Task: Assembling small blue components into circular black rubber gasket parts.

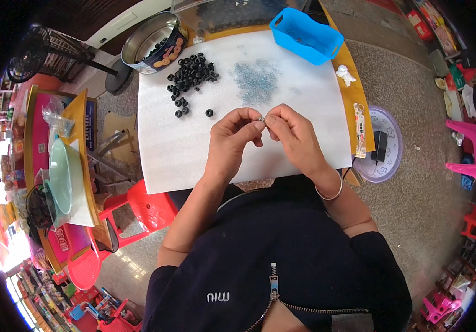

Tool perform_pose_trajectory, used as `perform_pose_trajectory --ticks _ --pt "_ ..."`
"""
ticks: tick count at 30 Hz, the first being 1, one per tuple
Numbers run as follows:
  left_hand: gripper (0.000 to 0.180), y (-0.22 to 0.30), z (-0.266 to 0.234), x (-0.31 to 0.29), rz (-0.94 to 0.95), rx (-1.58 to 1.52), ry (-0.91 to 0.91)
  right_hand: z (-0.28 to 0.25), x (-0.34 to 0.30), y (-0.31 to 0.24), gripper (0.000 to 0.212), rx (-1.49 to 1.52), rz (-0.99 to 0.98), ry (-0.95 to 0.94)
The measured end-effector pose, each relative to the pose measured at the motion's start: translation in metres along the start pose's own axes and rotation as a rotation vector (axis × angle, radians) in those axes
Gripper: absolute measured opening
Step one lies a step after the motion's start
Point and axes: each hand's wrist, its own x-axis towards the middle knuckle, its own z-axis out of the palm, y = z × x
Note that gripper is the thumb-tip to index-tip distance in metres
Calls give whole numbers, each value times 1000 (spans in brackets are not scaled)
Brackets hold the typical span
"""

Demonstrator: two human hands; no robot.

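Over the near half of a white sheet [171, 149], the left hand [235, 133] and right hand [292, 133] meet, thumbs and fingertips pinched nearly closed on a tiny piece [260, 119], too small to identify. Sheet stretches to either side, right to the table's yellow edge [354, 88]. Beyond lie black beads [191, 74] and loose pale-blue bits [256, 80]. Farthest, a round tin [171, 53], left, holds more black beads; a blue basket [300, 50], right, has indistinct contents.
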Motion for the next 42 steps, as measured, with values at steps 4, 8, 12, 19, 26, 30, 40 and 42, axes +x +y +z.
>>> perform_pose_trajectory --ticks 4,8,12,19,26,30,40,42 --pt "17 3 3 -2 -7 8 13 0 -2 -2 19 -51 -20 17" --pt "19 5 -1 -4 -86 -82 -44 4 -1 2 17 -91 -241 164" --pt "22 5 -6 -6 -204 -258 -113 -2 3 -1 20 -56 -392 5" --pt "20 9 0 -11 -192 -97 -105 -13 -1 -4 14 -70 -347 -75" --pt "22 10 4 -12 -211 -46 -138 -15 -3 -3 9 358 -96 -154" --pt "24 9 6 -14 -97 139 -96 -12 -4 -4 7 146 -175 -82" --pt "26 15 11 -21 -51 125 -88 -8 -9 -2 8 32 -235 11" --pt "22 13 9 -21 -16 179 -90 -8 -11 -4 8 47 -218 17"
